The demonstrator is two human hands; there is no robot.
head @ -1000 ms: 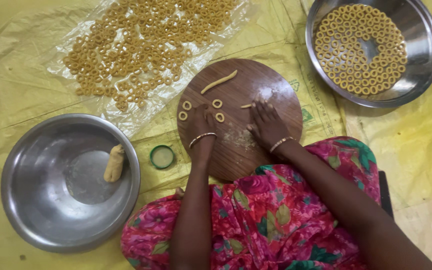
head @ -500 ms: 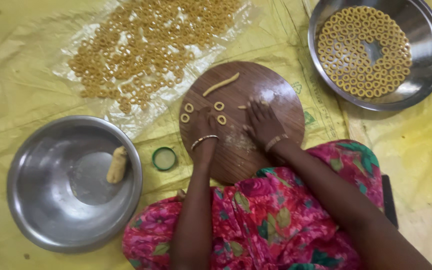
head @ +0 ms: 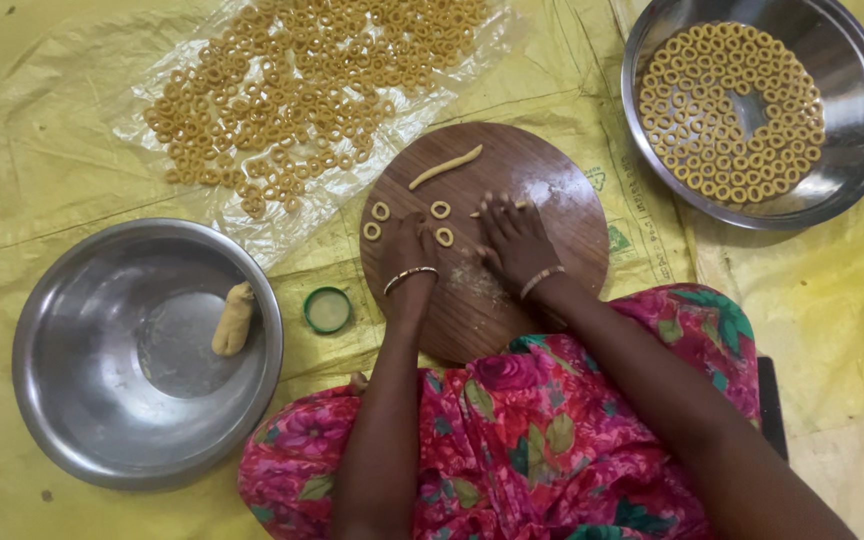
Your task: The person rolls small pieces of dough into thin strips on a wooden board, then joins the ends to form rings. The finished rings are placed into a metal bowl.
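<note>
A round wooden board (head: 562,240) lies on the yellow sheet in front of my lap. On it are several small dough rings (head: 380,210) and a short dough rope (head: 445,166) near its far edge. My left hand (head: 410,252) rests on the board with its fingers curled beside the rings; what the fingers hold is hidden. My right hand (head: 514,240) lies next to it, fingers spread over a thin dough strip (head: 476,212) whose end pokes out at the fingertips. Flour dusts the board between my wrists.
A steel bowl (head: 72,400) at the left holds a lump of dough (head: 233,318). A small green lid (head: 327,309) lies beside it. Many dough rings are spread on clear plastic (head: 282,90) at the back. A second steel bowl (head: 852,150) at the right holds more rings.
Both hands stay on the board in almost the same place. The right hand's fingers have shifted slightly over the thin strip. The view has drifted a little.
</note>
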